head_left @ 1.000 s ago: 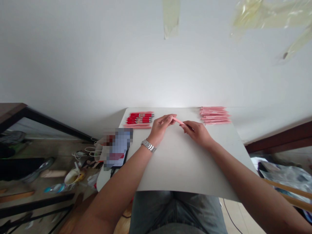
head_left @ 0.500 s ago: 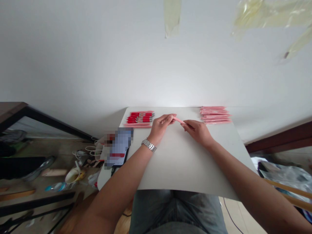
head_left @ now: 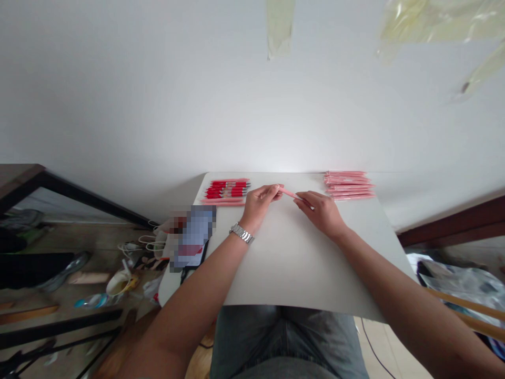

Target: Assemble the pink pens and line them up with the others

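Between my two hands a slim pink pen (head_left: 289, 193) is held slanting over the white table (head_left: 292, 263). My left hand (head_left: 262, 202), with a metal watch at the wrist, pinches its upper left end. Fingers of my right hand (head_left: 320, 211) are closed on its lower right end, where a small pale tip shows. To the left of my left hand lie red pens (head_left: 228, 189) in a row, with pink pens (head_left: 223, 202) along their near side. Beyond my right hand, at the back right, is a pile of pink pens (head_left: 349, 185).
A blurred-out phone (head_left: 195, 237) lies at the table's left edge with a cable beside it. The white wall (head_left: 252, 105) meets the table's far edge. A dark-framed stand (head_left: 59, 184), a cup (head_left: 118, 284) and clutter are on the left; plastic bags (head_left: 465, 284) are on the right.
My right hand has shifted very slightly, and a pale tip now shows by its fingers at the pen's right end. My left hand keeps its grip.
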The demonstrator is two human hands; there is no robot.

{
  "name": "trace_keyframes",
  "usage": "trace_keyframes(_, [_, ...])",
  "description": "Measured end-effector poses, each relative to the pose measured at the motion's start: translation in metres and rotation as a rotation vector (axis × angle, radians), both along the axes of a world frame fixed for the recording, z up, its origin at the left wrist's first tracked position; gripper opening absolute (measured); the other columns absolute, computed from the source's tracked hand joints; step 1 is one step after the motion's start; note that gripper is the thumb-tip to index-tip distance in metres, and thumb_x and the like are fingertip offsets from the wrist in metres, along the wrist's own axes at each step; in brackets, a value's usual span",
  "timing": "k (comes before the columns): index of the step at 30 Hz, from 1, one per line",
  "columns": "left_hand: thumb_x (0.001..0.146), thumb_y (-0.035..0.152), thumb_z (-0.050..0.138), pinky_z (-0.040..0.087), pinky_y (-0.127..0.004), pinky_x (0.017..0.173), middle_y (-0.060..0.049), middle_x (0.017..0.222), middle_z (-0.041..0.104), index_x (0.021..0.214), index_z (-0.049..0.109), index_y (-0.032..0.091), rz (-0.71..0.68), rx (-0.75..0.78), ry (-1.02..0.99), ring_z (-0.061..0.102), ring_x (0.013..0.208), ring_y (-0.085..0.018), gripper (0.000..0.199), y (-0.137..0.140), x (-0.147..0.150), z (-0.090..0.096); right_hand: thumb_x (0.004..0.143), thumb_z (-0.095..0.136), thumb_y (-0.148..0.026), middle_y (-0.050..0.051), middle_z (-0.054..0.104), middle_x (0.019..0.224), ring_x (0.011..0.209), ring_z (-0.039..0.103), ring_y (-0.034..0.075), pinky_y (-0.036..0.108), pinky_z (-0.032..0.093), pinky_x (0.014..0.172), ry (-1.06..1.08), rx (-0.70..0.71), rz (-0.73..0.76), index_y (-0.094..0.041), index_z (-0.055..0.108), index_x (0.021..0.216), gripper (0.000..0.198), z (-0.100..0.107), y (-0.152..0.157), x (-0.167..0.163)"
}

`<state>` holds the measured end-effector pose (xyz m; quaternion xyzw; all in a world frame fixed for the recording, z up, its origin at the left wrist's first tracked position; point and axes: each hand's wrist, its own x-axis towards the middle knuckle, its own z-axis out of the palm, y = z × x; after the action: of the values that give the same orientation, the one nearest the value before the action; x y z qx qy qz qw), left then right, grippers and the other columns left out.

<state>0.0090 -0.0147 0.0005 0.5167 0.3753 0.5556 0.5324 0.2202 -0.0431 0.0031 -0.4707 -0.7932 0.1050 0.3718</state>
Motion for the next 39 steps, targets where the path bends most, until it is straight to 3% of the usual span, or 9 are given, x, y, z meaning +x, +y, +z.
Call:
trace_keyframes(13, [0.086, 0.051, 0.078, 0.058, -0.035, 0.09, -0.009, 0.095, 0.077, 0.106, 0.082, 0.016, -0.062, -0.024, -0.013, 0.069, 0.087, -0.017, 0.041, -0.0005, 0.0001, 0.004, 0.109, 0.041, -0.048, 0.006, 0.066, 0.086, 0.074, 0.06, 0.02, 0.033, 0.044, 0.07, 0.09, -0.101, 0.081, -0.023, 0.071, 0.115, 0.04, 0.0067, -0.0034, 0.0005])
trace_keyframes(22, [0.086, 0.045, 0.08, 0.057, -0.034, 0.091, -0.009, 0.101, 0.076, 0.114, 0.079, 0.018, -0.134, -0.005, 0.022, 0.07, 0.09, -0.017, 0.039, -0.0023, -0.0022, 0.0046, 0.108, 0.042, -0.05, 0.007, 0.067, 0.085, 0.076, 0.061, 0.02, 0.033, 0.045, 0.07, 0.105, -0.076, 0.069, -0.022, 0.07, 0.106, 0.04, 0.0051, -0.001, 0.0018])
trace_keyframes(39, [0.086, 0.047, 0.079, 0.056, -0.034, 0.088, -0.009, 0.097, 0.075, 0.108, 0.079, 0.015, -0.122, 0.007, 0.037, 0.068, 0.088, -0.017, 0.038, -0.002, -0.0005, 0.0036, 0.105, 0.05, -0.05, 0.006, 0.066, 0.085, 0.071, 0.058, 0.018, 0.031, 0.046, 0.066, 0.104, -0.086, 0.039, -0.022, 0.069, 0.103, 0.034, 0.0041, 0.0015, 0.0034])
